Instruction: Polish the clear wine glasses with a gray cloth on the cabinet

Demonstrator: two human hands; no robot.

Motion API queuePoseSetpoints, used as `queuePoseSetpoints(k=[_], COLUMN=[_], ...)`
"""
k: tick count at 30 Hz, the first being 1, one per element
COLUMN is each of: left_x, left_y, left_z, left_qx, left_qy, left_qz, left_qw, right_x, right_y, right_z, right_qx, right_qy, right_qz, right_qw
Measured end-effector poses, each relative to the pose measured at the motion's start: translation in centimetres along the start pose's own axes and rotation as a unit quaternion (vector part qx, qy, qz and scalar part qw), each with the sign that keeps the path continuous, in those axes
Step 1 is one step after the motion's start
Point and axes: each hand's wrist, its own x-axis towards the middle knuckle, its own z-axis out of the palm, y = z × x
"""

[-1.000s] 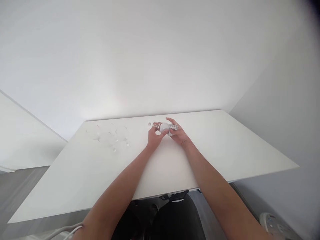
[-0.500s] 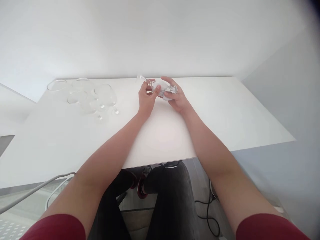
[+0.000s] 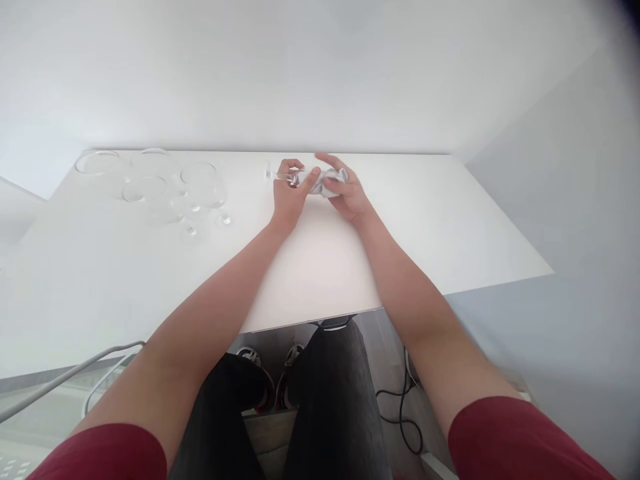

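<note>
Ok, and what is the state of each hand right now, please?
Left hand: closed around a clear stemmed glass.
Right hand: holding a white cloth against the glass.

The cloth (image 3: 319, 187) and table (image 3: 320, 267) are white, sleeves (image 3: 510, 433) dark red, trousers (image 3: 335, 400) black.

We cannot make out the bowl of the glass (image 3: 269, 171), since the cloth (image 3: 327, 185), left hand (image 3: 290, 198) and right hand (image 3: 351, 195) cover it. Nor can we count the glasses (image 3: 145, 189) surely: their clear outlines overlap and fade into the surface (image 3: 320, 280). The view's left edge cuts off the surface's near corner and the grey cable (image 3: 50, 389), whose other end we lose at the left arm (image 3: 200, 313). Below, both sleeves (image 3: 110, 453) are cropped.
</note>
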Motion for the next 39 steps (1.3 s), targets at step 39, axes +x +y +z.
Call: queuePoseSetpoints(k=[39], left_x=[0.1], left_y=[0.2], left_z=[0.0], left_qx=[-0.072], left_qy=[-0.071], left_qz=[0.035], left_qw=[0.994], right_x=[0.4], right_y=[-0.2], right_z=[-0.1], right_qx=[0.005], right_qy=[0.057], right_qz=[-0.014], right_qw=[0.998])
